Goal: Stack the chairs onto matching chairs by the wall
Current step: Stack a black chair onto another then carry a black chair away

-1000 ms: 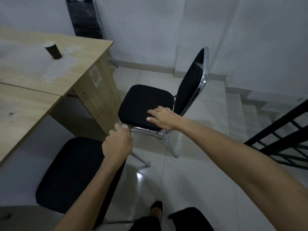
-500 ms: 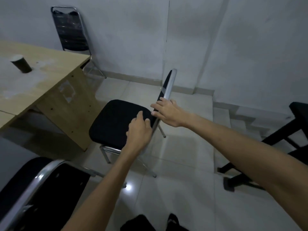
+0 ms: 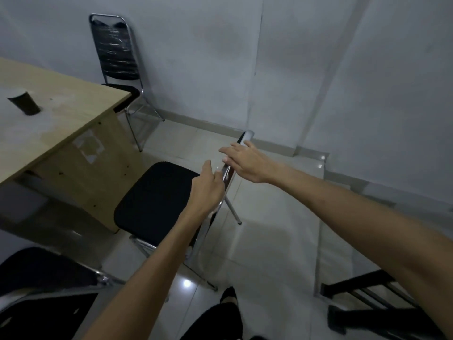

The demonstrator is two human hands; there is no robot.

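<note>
While gripped, chair (image 3: 157, 200) under both hands

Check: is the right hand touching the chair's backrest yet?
Touching. In the head view the right hand lies over the top rail of the chair, fingers straight and draped across its chrome edge.

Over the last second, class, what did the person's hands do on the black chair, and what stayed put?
Both hands left the chair's seat for its backrest: the right hand now lies along the chrome top edge, the left hand just below. The chair, the cup on the table and the wrapped chair by the wall stayed put.
</note>
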